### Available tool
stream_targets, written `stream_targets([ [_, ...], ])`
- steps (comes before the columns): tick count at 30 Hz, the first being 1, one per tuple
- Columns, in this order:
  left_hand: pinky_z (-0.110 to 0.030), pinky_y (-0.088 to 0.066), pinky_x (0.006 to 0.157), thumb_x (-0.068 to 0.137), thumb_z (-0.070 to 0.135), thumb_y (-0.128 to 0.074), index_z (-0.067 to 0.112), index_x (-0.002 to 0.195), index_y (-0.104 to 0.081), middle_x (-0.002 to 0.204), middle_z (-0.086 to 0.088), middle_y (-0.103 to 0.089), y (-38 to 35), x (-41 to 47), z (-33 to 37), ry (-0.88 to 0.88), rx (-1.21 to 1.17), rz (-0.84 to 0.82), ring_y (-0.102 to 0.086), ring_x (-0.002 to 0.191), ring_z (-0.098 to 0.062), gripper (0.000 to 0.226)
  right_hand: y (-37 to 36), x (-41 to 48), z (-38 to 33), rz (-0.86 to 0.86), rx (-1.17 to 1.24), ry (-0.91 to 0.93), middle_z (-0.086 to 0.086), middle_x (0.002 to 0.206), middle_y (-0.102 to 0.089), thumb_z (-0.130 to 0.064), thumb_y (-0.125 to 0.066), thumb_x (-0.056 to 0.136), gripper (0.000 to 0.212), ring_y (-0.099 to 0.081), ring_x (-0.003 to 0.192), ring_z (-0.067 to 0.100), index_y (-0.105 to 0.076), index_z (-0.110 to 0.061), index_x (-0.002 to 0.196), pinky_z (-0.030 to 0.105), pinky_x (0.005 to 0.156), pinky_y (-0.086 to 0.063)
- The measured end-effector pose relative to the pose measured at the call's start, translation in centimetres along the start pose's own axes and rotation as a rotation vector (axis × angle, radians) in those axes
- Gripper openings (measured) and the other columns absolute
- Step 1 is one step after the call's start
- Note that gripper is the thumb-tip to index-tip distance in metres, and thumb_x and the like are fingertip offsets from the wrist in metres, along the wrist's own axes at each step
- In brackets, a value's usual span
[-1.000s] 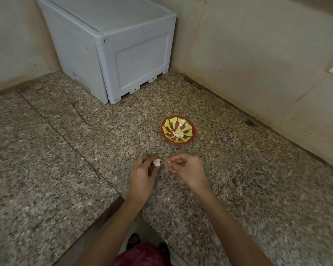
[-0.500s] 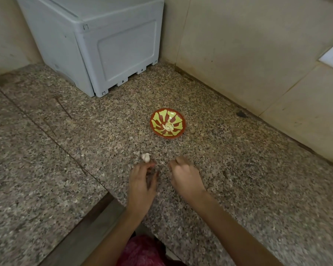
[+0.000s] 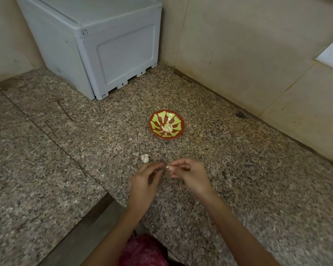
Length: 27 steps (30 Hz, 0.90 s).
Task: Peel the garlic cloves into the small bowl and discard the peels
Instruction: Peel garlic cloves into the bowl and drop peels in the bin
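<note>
Both hands hover low over the speckled stone counter, fingertips almost meeting. The right hand pinches a small pale bit between thumb and forefinger; clove or peel, it is too small to say. The left hand curls its fingers toward that bit, tips drawn together, and I cannot tell whether they grip anything. A garlic piece lies on the counter just beyond the left fingertips, not touching them. Farther back, peeled cloves sit in the small bowl.
</note>
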<state>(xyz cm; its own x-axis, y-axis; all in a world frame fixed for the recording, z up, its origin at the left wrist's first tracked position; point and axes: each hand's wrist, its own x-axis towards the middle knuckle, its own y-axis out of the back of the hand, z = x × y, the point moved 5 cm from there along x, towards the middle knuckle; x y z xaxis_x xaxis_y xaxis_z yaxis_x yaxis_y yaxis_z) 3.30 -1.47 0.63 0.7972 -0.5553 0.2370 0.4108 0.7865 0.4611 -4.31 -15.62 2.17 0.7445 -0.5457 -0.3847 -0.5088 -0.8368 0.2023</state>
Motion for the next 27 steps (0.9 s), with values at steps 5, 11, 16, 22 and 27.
stream_targets([
  [5,-0.018,-0.053,0.06,0.082,0.009,-0.071,0.015,0.098,-0.074,0.087,0.008,-0.072,0.0,0.2,0.9,0.056,-0.168,0.041,-0.066,0.07,-0.006,0.017,0.2,-1.2,0.3,-0.009,0.24,-0.023,0.012,0.089,-0.076,0.0,-0.072,0.083,0.013,-0.073,0.079,0.02,-0.074,-0.003,0.096,0.024,0.073,-0.059],
  [11,-0.022,-0.057,0.067,0.081,0.012,-0.072,0.011,0.095,-0.076,0.087,0.003,-0.073,0.3,0.1,1.9,-0.063,-0.08,0.033,-0.068,0.075,-0.004,0.015,0.5,-2.0,0.5,0.014,0.209,0.019,0.012,0.089,-0.076,0.0,-0.071,0.085,0.013,-0.072,0.077,0.017,-0.075,0.0,0.097,0.023,0.071,-0.059],
  [16,-0.016,-0.054,0.063,0.083,0.011,-0.069,0.013,0.094,-0.076,0.086,0.007,-0.074,0.5,0.3,2.2,-0.084,-0.057,-0.046,-0.068,0.071,-0.003,0.013,0.6,-2.2,0.3,-0.005,0.089,0.023,0.008,0.088,-0.076,0.0,-0.071,0.085,0.01,-0.074,0.08,0.018,-0.075,-0.007,0.092,0.023,0.072,-0.059],
  [22,-0.023,-0.056,0.063,0.084,0.002,-0.07,0.021,0.086,-0.075,0.078,0.009,-0.074,0.2,0.3,1.3,0.288,-0.328,-0.038,-0.068,0.069,-0.01,0.02,0.6,-1.9,0.1,-0.003,0.044,0.046,0.003,0.085,-0.077,-0.002,-0.072,0.085,0.011,-0.074,0.079,0.018,-0.076,-0.011,0.089,0.026,0.072,-0.06],
  [27,-0.019,-0.056,0.069,0.088,0.002,-0.065,0.02,0.096,-0.073,0.084,0.009,-0.074,0.2,0.0,2.3,0.186,-0.196,-0.002,-0.069,0.073,-0.003,0.021,0.5,-1.9,0.5,0.087,0.081,0.058,0.002,0.082,-0.077,-0.001,-0.074,0.084,0.011,-0.074,0.073,0.019,-0.076,-0.011,0.09,0.03,0.072,-0.061],
])
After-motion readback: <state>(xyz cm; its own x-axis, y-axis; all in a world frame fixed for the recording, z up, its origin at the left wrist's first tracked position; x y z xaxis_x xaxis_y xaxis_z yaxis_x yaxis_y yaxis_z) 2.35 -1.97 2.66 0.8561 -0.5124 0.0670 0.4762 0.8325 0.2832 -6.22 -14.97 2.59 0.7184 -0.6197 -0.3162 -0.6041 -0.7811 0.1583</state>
